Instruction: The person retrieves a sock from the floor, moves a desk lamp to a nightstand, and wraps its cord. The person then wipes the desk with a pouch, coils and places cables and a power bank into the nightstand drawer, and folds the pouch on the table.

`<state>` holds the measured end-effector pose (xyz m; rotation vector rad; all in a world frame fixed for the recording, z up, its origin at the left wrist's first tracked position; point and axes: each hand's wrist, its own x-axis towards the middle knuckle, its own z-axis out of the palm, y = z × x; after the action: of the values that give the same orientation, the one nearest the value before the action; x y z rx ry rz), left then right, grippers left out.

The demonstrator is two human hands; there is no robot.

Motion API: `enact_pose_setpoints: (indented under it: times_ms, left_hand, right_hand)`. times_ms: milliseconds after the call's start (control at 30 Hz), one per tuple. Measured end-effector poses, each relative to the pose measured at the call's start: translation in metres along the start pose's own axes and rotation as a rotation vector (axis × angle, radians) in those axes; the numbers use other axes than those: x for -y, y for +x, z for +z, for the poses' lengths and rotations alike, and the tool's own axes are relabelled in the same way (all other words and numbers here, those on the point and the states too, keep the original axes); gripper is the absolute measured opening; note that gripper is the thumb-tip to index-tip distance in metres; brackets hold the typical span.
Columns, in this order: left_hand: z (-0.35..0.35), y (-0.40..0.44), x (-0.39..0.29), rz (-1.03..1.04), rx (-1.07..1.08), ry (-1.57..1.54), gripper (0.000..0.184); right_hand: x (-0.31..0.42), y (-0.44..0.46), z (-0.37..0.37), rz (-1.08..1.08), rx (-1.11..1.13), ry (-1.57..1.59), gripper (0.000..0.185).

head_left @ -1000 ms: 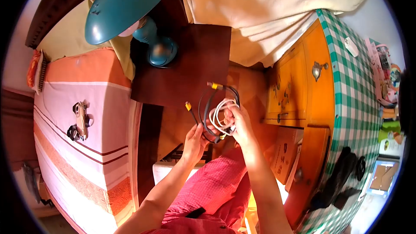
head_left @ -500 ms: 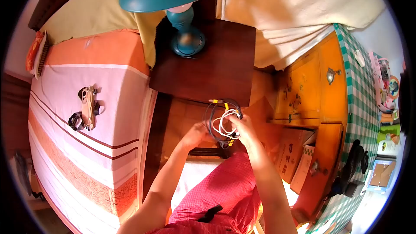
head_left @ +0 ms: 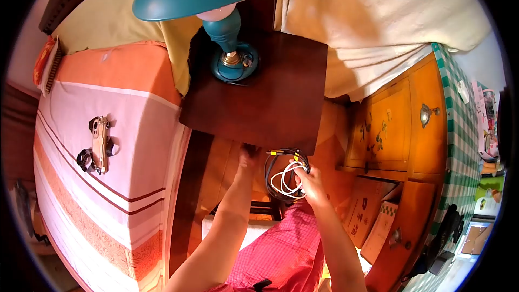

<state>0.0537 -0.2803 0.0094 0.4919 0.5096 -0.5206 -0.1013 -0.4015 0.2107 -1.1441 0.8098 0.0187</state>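
My right hand (head_left: pixel 310 184) is closed around coiled cables, one a white cable (head_left: pixel 282 183) and one a black cable (head_left: pixel 268 176) with yellow ends. The coil hangs in loops to the left of the fingers. My left hand (head_left: pixel 248 154) is at the front edge of the dark wooden nightstand (head_left: pixel 270 108), just under its top. Shadow and the edge hide its fingers, so their grip does not show. A teal lamp (head_left: pixel 223 32) stands at the back of the nightstand.
On the left, a bed (head_left: pixel 130 146) carries a phone in a stand with a strap (head_left: pixel 100 146). To the right, an orange cabinet (head_left: pixel 378 135) has an open drawer (head_left: pixel 403 227) beside cardboard boxes (head_left: pixel 367 211). A checked green cloth (head_left: pixel 459 130) covers its top.
My left hand has left the cables and reached forward to the nightstand's front edge. The coil stays in my right hand. The view has shifted slightly.
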Motion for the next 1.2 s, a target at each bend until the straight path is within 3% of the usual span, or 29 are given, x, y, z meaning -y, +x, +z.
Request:
enact_pose_setpoints:
  times_ms: [100, 267, 400, 500, 667, 800, 867, 900, 1000, 1067, 1100, 1167, 1200]
  left_hand:
    - [-0.005, 0.004, 0.002, -0.015, -0.226, -0.031, 0.039]
    - [-0.019, 0.003, -0.002, 0.028, -0.211, 0.195, 0.043]
    - [-0.017, -0.027, -0.007, -0.062, -0.279, 0.167, 0.046]
    - [-0.093, -0.023, 0.000, -0.056, -0.394, 0.186, 0.047]
    - [-0.050, -0.087, -0.019, -0.091, -0.431, -0.029, 0.043]
    - [-0.052, -0.092, -0.022, -0.105, -0.459, -0.048, 0.042]
    - [-0.058, -0.092, -0.027, -0.097, -0.369, -0.055, 0.044]
    - [-0.053, -0.097, -0.031, -0.099, -0.370, -0.051, 0.044]
    - [-0.001, -0.135, -0.055, -0.182, -0.368, -0.121, 0.043]
    - [0.031, -0.161, -0.070, -0.310, -0.231, -0.118, 0.041]
    - [0.034, -0.167, -0.073, -0.309, -0.232, -0.115, 0.041]
    - [0.031, -0.181, -0.077, -0.600, 0.289, -0.078, 0.041]
    - [0.034, -0.193, -0.081, -0.686, 0.383, -0.143, 0.045]
  right_hand:
    - [-0.001, 0.000, -0.003, 0.011, 0.006, 0.006, 0.024]
    - [0.004, -0.007, -0.003, 0.032, -0.011, -0.034, 0.024]
    - [-0.002, -0.004, -0.014, -0.047, -0.019, -0.053, 0.023]
    - [0.002, -0.004, -0.016, 0.009, 0.047, 0.017, 0.025]
    - [0.000, 0.004, -0.010, 0.034, 0.059, -0.024, 0.024]
    - [-0.008, 0.011, 0.013, 0.191, 0.107, 0.209, 0.017]
    - [-0.014, 0.018, 0.021, 0.371, 0.267, 0.180, 0.014]
    - [-0.018, 0.023, 0.028, 0.399, 0.225, 0.128, 0.014]
    - [-0.036, 0.044, 0.035, 0.362, 0.314, -0.020, 0.014]
    - [-0.029, 0.045, 0.047, 0.357, 0.337, -0.128, 0.016]
    - [-0.026, 0.046, 0.052, 0.263, 0.413, -0.228, 0.015]
    - [-0.024, 0.043, 0.069, 0.094, 0.507, -0.308, 0.012]
    - [-0.003, 0.029, 0.083, 0.096, 0.599, -0.261, 0.013]
